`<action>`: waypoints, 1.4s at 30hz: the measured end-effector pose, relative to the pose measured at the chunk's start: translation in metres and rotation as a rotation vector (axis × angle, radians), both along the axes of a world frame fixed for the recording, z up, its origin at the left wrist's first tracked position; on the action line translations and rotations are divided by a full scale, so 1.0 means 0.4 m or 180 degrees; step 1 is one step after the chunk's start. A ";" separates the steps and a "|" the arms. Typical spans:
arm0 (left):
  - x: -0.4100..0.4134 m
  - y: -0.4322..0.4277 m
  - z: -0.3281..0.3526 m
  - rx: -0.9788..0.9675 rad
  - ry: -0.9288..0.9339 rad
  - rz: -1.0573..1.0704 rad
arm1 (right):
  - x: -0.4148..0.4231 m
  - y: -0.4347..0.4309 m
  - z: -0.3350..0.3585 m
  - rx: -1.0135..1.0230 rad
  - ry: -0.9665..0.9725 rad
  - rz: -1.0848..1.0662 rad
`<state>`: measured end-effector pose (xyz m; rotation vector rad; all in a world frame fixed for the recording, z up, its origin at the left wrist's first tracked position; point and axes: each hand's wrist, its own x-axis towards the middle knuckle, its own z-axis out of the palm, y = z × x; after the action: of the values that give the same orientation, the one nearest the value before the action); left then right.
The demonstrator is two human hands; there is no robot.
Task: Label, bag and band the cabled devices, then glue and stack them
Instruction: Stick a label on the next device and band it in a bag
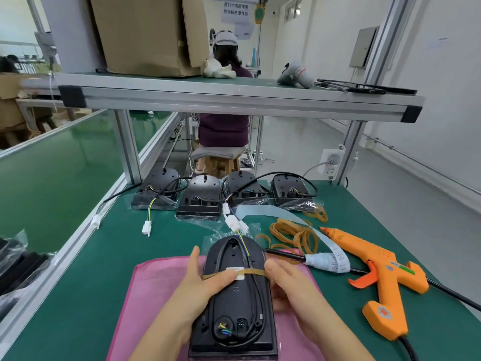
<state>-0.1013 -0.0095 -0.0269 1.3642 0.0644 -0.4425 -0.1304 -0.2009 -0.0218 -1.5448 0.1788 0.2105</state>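
Observation:
A black cabled device (pixel 234 303) in a clear bag lies on a pink mat (pixel 145 303) before me, its white connector (pixel 235 224) pointing away. A tan rubber band (pixel 253 272) crosses its middle over a white label (pixel 238 273). My left hand (pixel 205 280) grips the device's left side, thumb on top by the label, with the band around it. From the right edge, my right hand (pixel 289 285) holds the device and the band. Several bagged devices (pixel 200 198) stand in a row behind.
An orange glue gun (pixel 380 277) lies at the right, its black cord trailing off. Loose rubber bands (pixel 294 235) and a strip of white labels (pixel 325 261) on a black rod lie between it and the device. A shelf frame (pixel 234 100) spans overhead. A person sits beyond.

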 end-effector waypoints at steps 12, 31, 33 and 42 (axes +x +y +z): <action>-0.058 0.057 0.002 -0.0809 0.0803 -0.0331 | -0.002 0.028 -0.022 0.1575 0.0227 -0.0579; -0.113 0.029 -0.102 -0.0524 -0.0145 0.0709 | -0.034 0.144 -0.055 0.2974 -0.0010 -0.1573; -0.107 0.017 -0.093 -0.0466 -0.0241 0.0795 | -0.041 0.159 -0.052 0.3016 -0.0019 -0.1631; 0.019 0.090 -0.022 -0.0662 -0.0628 0.0654 | -0.084 0.177 -0.043 0.2533 0.0293 -0.1318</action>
<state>-0.0938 0.0263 -0.0357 1.1762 -0.0043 -0.1365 -0.1641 -0.1303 -0.0390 -0.6857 0.4248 0.0115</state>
